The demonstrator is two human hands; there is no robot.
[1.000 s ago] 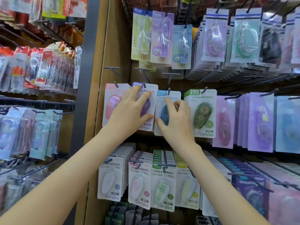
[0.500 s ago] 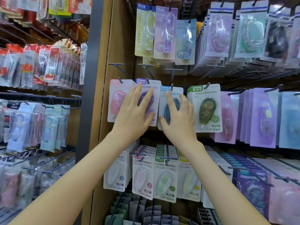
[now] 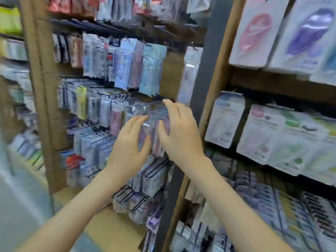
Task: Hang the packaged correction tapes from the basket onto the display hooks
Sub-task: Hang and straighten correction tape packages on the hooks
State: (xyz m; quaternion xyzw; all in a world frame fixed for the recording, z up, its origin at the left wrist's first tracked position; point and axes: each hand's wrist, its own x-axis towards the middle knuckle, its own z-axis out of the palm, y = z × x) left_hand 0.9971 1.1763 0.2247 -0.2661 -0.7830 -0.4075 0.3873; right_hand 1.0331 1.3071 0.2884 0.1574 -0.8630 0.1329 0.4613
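Note:
The view is blurred by motion. Packaged correction tapes hang on hooks at the right: a pink one and a purple one at the top, and white-carded ones in the row below. My left hand and right hand are raised side by side in front of the left shelf bay, fingers loosely spread. Neither hand grips anything that I can make out. Clear hanging packets show between them. No basket is in view.
A dark upright post and wooden frame separate the two bays. The left bay holds several rows of clear stationery packets on black hooks. A cardboard-coloured ledge lies below my arms.
The view has swung left, putting the correction tape display at the right edge. Both hands have come off the purple and blue hanging packages and now hover before the left bay.

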